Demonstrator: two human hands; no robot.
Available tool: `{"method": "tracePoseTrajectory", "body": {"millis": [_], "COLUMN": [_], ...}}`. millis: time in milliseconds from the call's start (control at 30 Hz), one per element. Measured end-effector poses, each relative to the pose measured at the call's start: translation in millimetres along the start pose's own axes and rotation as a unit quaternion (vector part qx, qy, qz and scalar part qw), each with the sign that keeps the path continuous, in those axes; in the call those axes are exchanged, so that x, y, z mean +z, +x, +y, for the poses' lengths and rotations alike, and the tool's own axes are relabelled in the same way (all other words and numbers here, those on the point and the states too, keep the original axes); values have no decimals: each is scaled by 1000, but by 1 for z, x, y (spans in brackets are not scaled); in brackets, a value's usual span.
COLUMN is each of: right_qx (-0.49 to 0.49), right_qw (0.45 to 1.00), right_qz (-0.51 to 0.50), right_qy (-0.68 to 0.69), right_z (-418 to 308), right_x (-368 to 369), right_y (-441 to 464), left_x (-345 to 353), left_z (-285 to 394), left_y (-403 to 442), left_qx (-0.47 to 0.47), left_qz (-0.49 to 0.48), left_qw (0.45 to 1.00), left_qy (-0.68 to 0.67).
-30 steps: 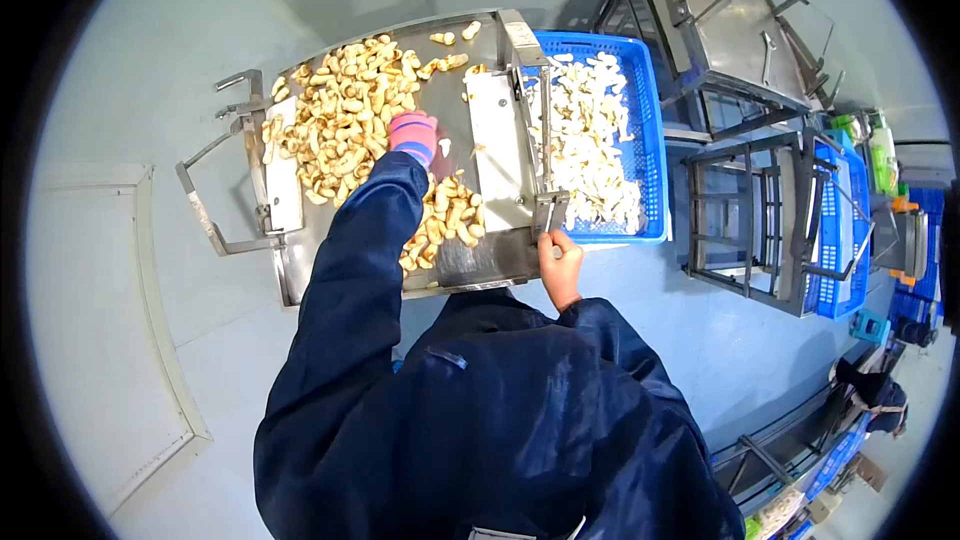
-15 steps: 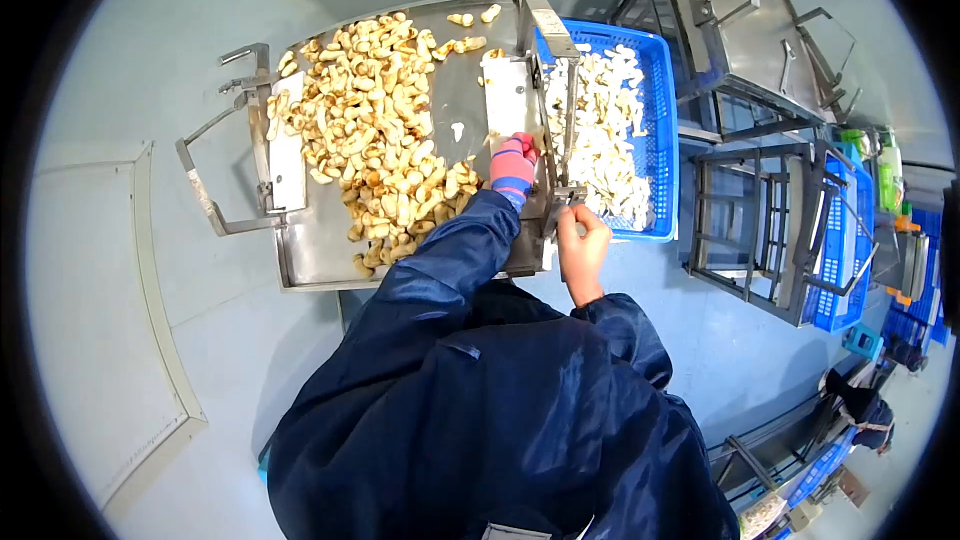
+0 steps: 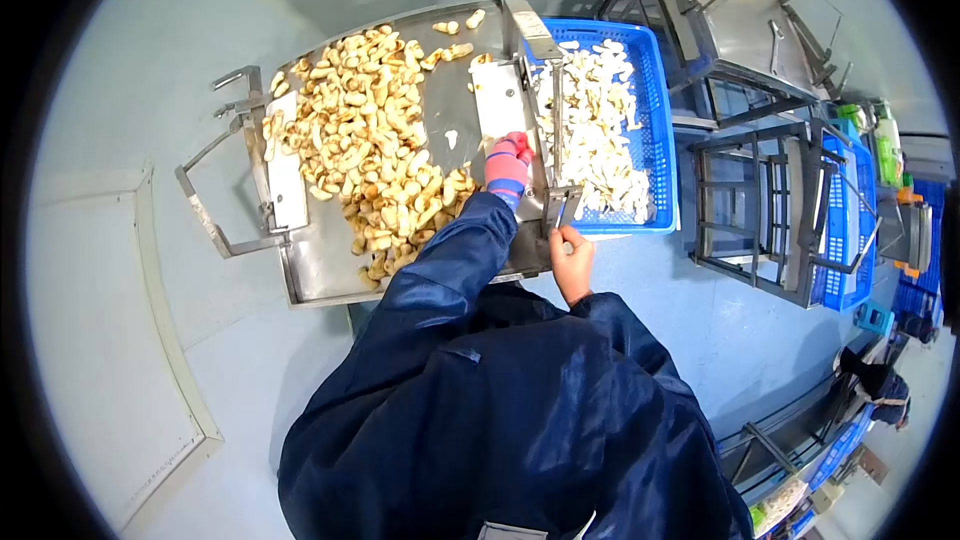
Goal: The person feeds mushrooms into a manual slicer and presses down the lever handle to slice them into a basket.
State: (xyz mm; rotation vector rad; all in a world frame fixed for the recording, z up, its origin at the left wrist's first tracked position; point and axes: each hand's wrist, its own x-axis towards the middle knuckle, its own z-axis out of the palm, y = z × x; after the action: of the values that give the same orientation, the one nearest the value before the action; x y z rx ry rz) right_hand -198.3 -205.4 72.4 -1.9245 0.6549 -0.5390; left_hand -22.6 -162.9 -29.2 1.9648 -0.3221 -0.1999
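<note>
My left hand [image 3: 508, 168], in a pink and blue striped glove, rests at the near end of a white board [image 3: 497, 100]. Its fingers are closed, and what they pinch is hidden. Bare and closed, my right hand [image 3: 571, 265] grips the near end of a hinged metal lever [image 3: 557, 155] at the tray's right side. A heap of tan, knobby, elongated pieces [image 3: 375, 120] covers the left and middle of the metal tray [image 3: 330, 265]. To the right of the lever, a blue basket [image 3: 660, 120] holds many smaller whitish pieces [image 3: 600, 140].
A second white board [image 3: 287, 175] and metal lever [image 3: 225, 230] sit at the tray's left. Metal stands [image 3: 755, 220] and another blue basket [image 3: 845, 220] are on the right. A person in dark clothing [image 3: 880, 385] is at the far lower right.
My right hand has moved slightly down and left with the lever's end. My left hand stays at the white board. The whole view has shifted a little.
</note>
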Motion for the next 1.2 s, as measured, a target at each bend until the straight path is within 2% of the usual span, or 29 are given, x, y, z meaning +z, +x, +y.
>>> {"method": "tracePoseTrajectory", "body": {"millis": [100, 133, 167, 233, 300, 333, 367, 433, 533, 600, 667, 733, 767, 833, 933, 1067, 1100, 1200], "right_qx": [-3, 38, 54, 0, 22, 5, -6, 52, 31, 8, 9, 31, 80, 4, 30, 26, 28, 35], "right_qw": [1000, 999, 998, 1000, 1000, 1000, 999, 999, 999, 1000, 1000, 999, 996, 1000, 999, 1000, 1000, 999], "right_qz": [29, 3, -13, 5, -8, 11, 30, -12, -13, 0, 2, -16, -44, -12, -33, -11, -14, -28], "right_qy": [-10, -12, -5, -7, -11, 0, 10, -3, -2, 2, 0, -7, -10, -8, -14, 7, 4, -12], "right_z": [-33, -54, -56, -6, -4, 1, -20, -58, -4, -5, -19, -67, -76, -54, 8, -12, -31, -51], "right_x": [-6, -12, -13, -4, -1, 0, -4, -15, -3, -1, -6, -18, -20, -14, -3, -4, -8, -15], "right_y": [15, 24, 25, 5, 1, 4, 10, 26, 4, 2, 15, 33, 39, 30, 1, 7, 18, 24], "left_x": [18, 3, -5, 1, -6, -2, -1, -1, -3, -5, 20, -1, -4, -5, -5, -4, 1, -4], "left_z": [-31, 3, 15, 4, 9, 3, 3, 3, 0, 6, -35, -2, 4, 10, 11, 8, 0, 10], "left_y": [5, -2, -3, 0, 2, 3, 6, 1, 5, 4, 18, 4, 3, 5, 5, 4, 4, 5], "left_qx": [1, -3, 14, 16, 9, -15, 5, 35, 10, 1, -2, 30, 51, 39, 7, 8, 59, 39], "left_qz": [20, 29, 8, 7, -29, -23, -10, 5, -37, -46, -18, -26, -28, -44, -68, -54, -8, -48], "left_qw": [999, 999, 999, 1000, 997, 1000, 1000, 999, 999, 998, 998, 999, 997, 992, 996, 998, 995, 994], "left_qy": [-37, -45, 32, 19, 77, 13, 17, 27, 32, 48, -66, 18, 59, 108, 49, 37, 78, 88]}}
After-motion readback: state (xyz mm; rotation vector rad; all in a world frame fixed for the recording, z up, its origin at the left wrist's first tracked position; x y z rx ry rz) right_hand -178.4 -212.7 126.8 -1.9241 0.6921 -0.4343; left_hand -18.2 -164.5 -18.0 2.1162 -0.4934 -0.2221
